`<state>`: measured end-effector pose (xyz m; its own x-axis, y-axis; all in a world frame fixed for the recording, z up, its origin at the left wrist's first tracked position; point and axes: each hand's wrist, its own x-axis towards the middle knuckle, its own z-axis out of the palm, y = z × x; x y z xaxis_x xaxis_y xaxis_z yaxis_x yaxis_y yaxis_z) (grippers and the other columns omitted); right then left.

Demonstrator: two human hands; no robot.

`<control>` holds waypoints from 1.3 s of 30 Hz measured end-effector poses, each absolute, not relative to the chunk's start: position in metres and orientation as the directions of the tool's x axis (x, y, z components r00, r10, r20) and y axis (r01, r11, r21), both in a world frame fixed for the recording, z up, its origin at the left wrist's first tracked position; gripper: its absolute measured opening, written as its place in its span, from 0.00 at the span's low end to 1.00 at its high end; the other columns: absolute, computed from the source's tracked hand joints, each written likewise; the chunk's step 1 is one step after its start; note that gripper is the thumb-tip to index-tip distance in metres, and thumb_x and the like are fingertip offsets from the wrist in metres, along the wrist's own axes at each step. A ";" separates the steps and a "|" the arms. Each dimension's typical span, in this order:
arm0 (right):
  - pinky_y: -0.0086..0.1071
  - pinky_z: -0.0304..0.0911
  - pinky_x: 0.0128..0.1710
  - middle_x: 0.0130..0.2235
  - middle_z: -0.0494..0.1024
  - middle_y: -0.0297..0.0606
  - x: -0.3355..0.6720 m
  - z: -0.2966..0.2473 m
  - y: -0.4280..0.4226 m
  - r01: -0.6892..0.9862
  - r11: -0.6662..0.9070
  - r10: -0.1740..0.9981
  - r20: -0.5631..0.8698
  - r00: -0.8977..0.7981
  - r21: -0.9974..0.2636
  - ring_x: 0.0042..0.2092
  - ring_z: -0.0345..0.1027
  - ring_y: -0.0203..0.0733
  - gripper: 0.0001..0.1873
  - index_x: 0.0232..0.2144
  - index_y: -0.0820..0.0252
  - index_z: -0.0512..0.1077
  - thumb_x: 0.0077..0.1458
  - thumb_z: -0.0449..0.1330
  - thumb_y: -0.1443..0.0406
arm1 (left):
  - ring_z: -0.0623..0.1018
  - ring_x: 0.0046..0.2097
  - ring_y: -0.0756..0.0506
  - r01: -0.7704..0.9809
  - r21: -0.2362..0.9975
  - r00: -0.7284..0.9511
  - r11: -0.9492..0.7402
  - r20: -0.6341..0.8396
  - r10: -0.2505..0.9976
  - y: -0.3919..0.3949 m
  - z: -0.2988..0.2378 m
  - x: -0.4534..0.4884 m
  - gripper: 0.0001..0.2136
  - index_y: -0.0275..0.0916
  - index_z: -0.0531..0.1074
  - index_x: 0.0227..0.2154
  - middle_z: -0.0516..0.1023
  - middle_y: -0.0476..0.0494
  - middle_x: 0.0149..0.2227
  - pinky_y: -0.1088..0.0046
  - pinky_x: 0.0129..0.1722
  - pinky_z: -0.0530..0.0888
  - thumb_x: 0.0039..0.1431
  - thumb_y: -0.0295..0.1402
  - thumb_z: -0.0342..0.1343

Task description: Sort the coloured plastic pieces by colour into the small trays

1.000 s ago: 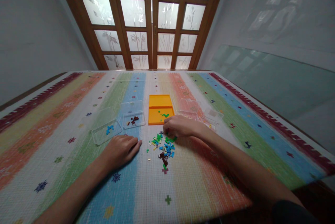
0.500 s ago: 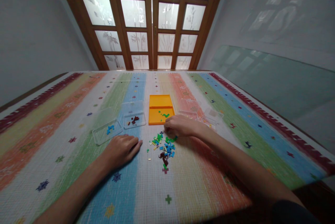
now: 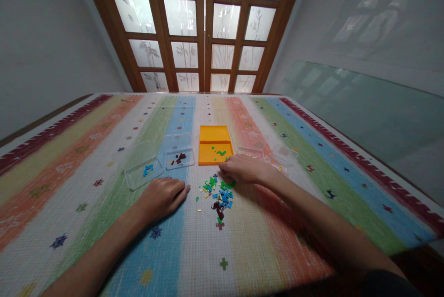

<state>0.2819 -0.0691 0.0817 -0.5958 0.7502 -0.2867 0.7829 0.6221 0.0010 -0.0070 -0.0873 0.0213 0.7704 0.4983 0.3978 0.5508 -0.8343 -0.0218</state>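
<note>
Fingers [image 3: 225,174] of the right hand [image 3: 243,170] curled over the heap of small multicoloured plastic bricks [image 3: 218,194] on the worktop [image 3: 277,241], pinch hidden, handy to the orange plastic tray [image 3: 215,146]; left hand [image 3: 161,195] lay flat, empty, bracing.

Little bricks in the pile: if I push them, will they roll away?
Probably not: the little bricks look flat and blocky, so they'd likely slide and scatter, not roll. The woven mat looks rough, so it may slow them. They seem tiny, so probably very light.

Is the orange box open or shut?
Open: the orange box lies with its lid folded back flat, a few green pieces inside.
</note>
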 end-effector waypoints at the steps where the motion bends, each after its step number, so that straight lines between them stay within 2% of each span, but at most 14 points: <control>1: 0.33 0.50 0.29 0.38 0.83 0.47 0.281 0.082 -0.069 0.786 0.619 0.751 -0.293 -0.591 0.002 0.35 0.72 0.43 0.11 0.41 0.62 0.79 0.62 0.56 0.70 | 0.71 0.22 0.48 0.554 -0.021 0.770 -0.832 0.393 0.503 -0.087 0.021 -0.007 0.22 0.39 0.68 0.24 0.72 0.48 0.20 0.71 0.26 0.64 0.75 0.34 0.41; 11: 0.32 0.58 0.34 0.40 0.83 0.49 0.282 0.076 -0.060 0.751 0.657 0.722 -0.234 -0.652 -0.063 0.37 0.73 0.41 0.09 0.36 0.66 0.79 0.61 0.57 0.73 | 0.71 0.23 0.48 0.564 0.002 0.762 -0.826 0.385 0.521 -0.088 0.024 -0.007 0.21 0.40 0.69 0.24 0.72 0.47 0.20 0.71 0.26 0.65 0.74 0.35 0.41; 16: 0.32 0.54 0.31 0.39 0.83 0.46 0.292 0.080 -0.057 0.753 0.657 0.739 -0.163 -0.654 -0.045 0.35 0.71 0.40 0.08 0.36 0.64 0.80 0.61 0.59 0.73 | 0.71 0.23 0.48 0.557 0.015 0.762 -0.830 0.389 0.518 -0.088 0.023 -0.006 0.21 0.40 0.68 0.24 0.71 0.48 0.20 0.71 0.26 0.65 0.74 0.35 0.41; 23: 0.31 0.53 0.32 0.40 0.83 0.44 0.292 0.089 -0.059 0.732 0.676 0.714 -0.172 -0.679 -0.087 0.37 0.71 0.39 0.08 0.36 0.63 0.81 0.61 0.60 0.73 | 0.71 0.23 0.47 0.552 0.014 0.767 -0.834 0.383 0.514 -0.089 0.023 -0.007 0.21 0.40 0.68 0.24 0.71 0.47 0.21 0.71 0.26 0.65 0.74 0.34 0.42; 32: 0.33 0.52 0.32 0.37 0.82 0.45 0.285 0.078 -0.061 0.725 0.687 0.706 -0.196 -0.681 -0.043 0.34 0.69 0.39 0.10 0.32 0.63 0.80 0.60 0.58 0.74 | 0.70 0.23 0.48 0.558 0.016 0.767 -0.830 0.372 0.523 -0.089 0.025 -0.006 0.21 0.40 0.69 0.24 0.70 0.48 0.20 0.71 0.26 0.65 0.74 0.34 0.42; 35: 0.32 0.53 0.33 0.38 0.82 0.44 0.290 0.081 -0.059 0.714 0.694 0.701 -0.143 -0.699 -0.088 0.35 0.69 0.39 0.09 0.34 0.63 0.79 0.60 0.59 0.73 | 0.71 0.23 0.47 0.560 0.013 0.765 -0.828 0.374 0.523 -0.089 0.024 -0.006 0.21 0.40 0.69 0.24 0.71 0.48 0.20 0.71 0.27 0.66 0.74 0.34 0.42; 39: 0.32 0.53 0.35 0.40 0.80 0.45 0.298 0.081 -0.051 0.761 0.635 0.770 0.030 -0.637 -0.135 0.38 0.68 0.40 0.10 0.38 0.62 0.78 0.63 0.56 0.73 | 0.71 0.23 0.48 0.554 0.049 0.763 -0.831 0.371 0.530 -0.089 0.023 -0.007 0.20 0.40 0.69 0.24 0.71 0.48 0.21 0.72 0.27 0.66 0.74 0.34 0.43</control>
<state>0.2977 -0.0511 0.0810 -0.6375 0.7699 0.0304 0.7606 0.6351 -0.1346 -0.0067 -0.0889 0.0231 0.7625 0.5302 0.3708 0.5539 -0.8311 0.0494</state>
